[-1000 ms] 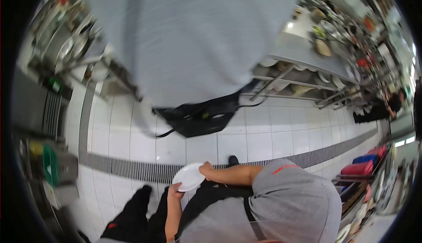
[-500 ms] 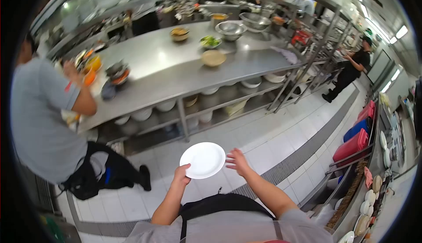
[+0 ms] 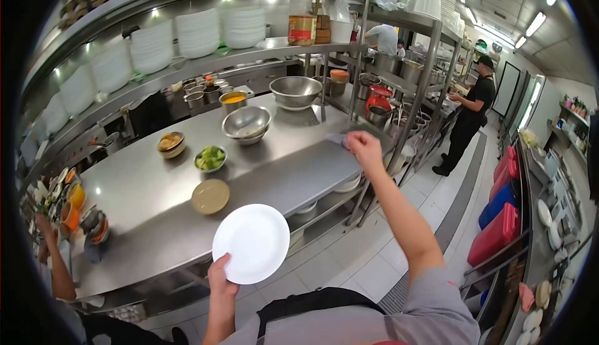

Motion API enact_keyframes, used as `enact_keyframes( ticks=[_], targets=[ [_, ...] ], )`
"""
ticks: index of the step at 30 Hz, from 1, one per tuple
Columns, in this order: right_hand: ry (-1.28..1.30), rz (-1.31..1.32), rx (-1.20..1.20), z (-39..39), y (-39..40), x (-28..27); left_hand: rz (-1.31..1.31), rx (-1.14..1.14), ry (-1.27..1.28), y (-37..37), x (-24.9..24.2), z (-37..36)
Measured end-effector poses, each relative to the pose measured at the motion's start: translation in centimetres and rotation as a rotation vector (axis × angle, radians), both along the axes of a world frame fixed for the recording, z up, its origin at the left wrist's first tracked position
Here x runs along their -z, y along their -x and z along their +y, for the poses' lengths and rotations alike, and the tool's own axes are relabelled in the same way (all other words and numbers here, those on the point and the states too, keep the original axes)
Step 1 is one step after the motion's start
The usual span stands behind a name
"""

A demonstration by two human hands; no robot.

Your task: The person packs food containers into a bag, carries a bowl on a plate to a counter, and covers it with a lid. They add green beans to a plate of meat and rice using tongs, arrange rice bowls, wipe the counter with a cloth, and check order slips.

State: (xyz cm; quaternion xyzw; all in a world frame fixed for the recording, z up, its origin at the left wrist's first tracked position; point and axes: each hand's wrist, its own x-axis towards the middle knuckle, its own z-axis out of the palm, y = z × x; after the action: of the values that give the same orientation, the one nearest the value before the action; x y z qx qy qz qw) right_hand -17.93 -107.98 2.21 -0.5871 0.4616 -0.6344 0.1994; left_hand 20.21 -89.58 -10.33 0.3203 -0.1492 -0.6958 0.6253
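Observation:
My left hand (image 3: 221, 277) is closed on the rim of a white plate (image 3: 251, 244), which it holds tilted before the front edge of the steel table (image 3: 299, 186). My right arm stretches out to the table's right end. There my right hand (image 3: 365, 148) has its fingers closed on a greyish cloth (image 3: 338, 139), mostly hidden by the hand. Nearest the plate on the table lies a beige round plate or lid (image 3: 210, 196). Behind it stand a bowl of green vegetables (image 3: 210, 158) and a metal bowl (image 3: 247, 123).
A metal shelf post (image 3: 413, 92) rises beyond my right hand. Stacks of white plates (image 3: 198, 33) line the upper shelf. At the left, another person's arm (image 3: 55, 254) reaches over the table. Another person (image 3: 477, 111) stands at the far right, past red bins (image 3: 496, 233).
I have come closer to the table and turned rightward. My right hand has left the plate's side and reached out to the cloth. The plate stays in my left hand.

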Motion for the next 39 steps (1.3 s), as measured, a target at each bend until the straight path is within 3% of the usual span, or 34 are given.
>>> enact_keyframes(
  ticks=[4, 6, 8, 10, 12, 14, 15, 16, 17, 18, 20, 22, 24, 26, 28, 29, 30, 32, 33, 37, 39],
  targets=[
    [0.125, 0.234, 0.185, -10.9, 6.8, -11.0, -0.039, -0.057, 0.043, 4.5, -3.0, -7.4],
    [0.131, 0.193, 0.176, -16.1, 9.8, -16.1, -0.029, -0.14, 0.082, 6.4, -3.2, -10.0],
    [0.465, 0.526, 0.482, -24.6, 14.8, -19.8, -0.107, -0.228, 0.084, 8.7, -3.4, -11.4],
    [0.52, 0.478, 0.532, -31.2, 17.9, -23.7, -0.06, -0.32, 0.12, 11.2, -2.8, -12.0],
    [0.528, 0.38, 0.45, -38.0, 20.4, -26.8, -0.12, -0.504, 0.041, 14.9, -2.5, -12.2],
    [0.358, 0.369, 0.425, -44.2, 22.3, -29.4, -0.114, -0.625, 0.033, 18.4, -0.3, -11.9],
    [0.438, 0.455, 0.48, -47.2, 23.3, -29.9, -0.11, -0.719, 0.024, 20.4, -0.1, -11.9],
    [0.323, 0.444, 0.387, -49.9, 24.1, -30.5, -0.113, -0.763, 0.022, 22.3, -0.1, -11.7],
    [0.313, 0.55, 0.262, -52.4, 25.0, -30.8, -0.152, -0.804, -0.142, 24.5, -0.7, -11.0],
    [0.298, 0.661, 0.137, -53.6, 25.1, -30.7, -0.185, -0.835, -0.318, 26.9, -1.5, -10.5],
    [0.263, 0.719, -0.008, -54.7, 24.9, -31.0, -0.16, -0.956, -0.283, 30.6, -2.3, -11.2],
    [0.265, 0.89, -0.262, -54.3, 23.6, -31.8, -0.11, -1.041, -0.066, 32.9, -2.0, -11.7],
    [0.351, 1.036, -0.205, -53.4, 21.3, -32.7, -0.11, -1.091, -0.129, 35.2, -4.4, -12.9],
    [0.799, 1.052, -0.215, -52.7, 18.8, -33.4, -0.09, -1.129, -0.194, 37.6, -4.4, -12.9],
    [0.796, 1.308, -0.099, -53.6, 16.3, -34.1, -0.065, -1.105, -0.081, 38.6, -3.5, -13.5],
    [0.619, 1.617, 0.066, -53.9, 14.8, -34.6, -0.056, -1.131, -0.09, 39.7, -3.0, -13.1],
    [0.645, 1.608, 0.052, -54.1, 14.1, -34.9, -0.044, -1.161, -0.1, 40.5, -2.4, -13.1],
    [0.494, 1.835, 0.187, -54.2, 13.5, -34.5, -0.028, -1.206, -0.113, 41.7, -2.2, -12.8],
    [0.368, 1.858, 0.216, -53.1, 13.4, -34.6, -0.031, -1.222, -0.129, 42.5, -2.4, -12.7],
    [0.319, 1.701, 0.031, -51.7, 15.4, -34.4, 0.003, -1.268, -0.224, 43.4, -1.8, -11.5],
    [0.332, 1.783, -0.014, -51.3, 17.3, -34.2, -0.009, -1.292, -0.218, 43.1, -1.2, -11.3]
  ],
)
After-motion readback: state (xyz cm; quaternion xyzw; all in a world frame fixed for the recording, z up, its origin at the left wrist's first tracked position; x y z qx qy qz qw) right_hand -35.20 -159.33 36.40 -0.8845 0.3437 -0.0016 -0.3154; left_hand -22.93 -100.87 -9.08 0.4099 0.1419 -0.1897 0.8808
